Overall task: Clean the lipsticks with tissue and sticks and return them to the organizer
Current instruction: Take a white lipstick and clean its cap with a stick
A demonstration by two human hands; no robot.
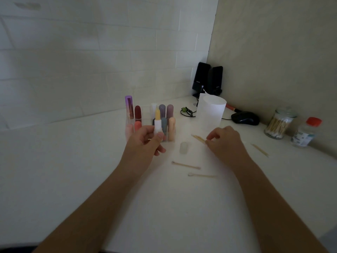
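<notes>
Toward the bench's rear edge, just before the clear organizer point(127, 133), the left hand point(144, 143) has its grip closed round the white base of an uncapped yellow lipstick point(157, 119), long axis upright, bullet pointing up. The right hand point(226, 141) pinches a wooden stick point(198, 138) lying on the bench, free end pointing rear-left.

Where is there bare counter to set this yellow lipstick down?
Widest bare patch: the counter left of the organizer and the left hand, out to the wall. Also near the front edge, between the forearms, below the two sticks. Crowded: between the hands, with the cap and sticks, and the back right corner.
</notes>
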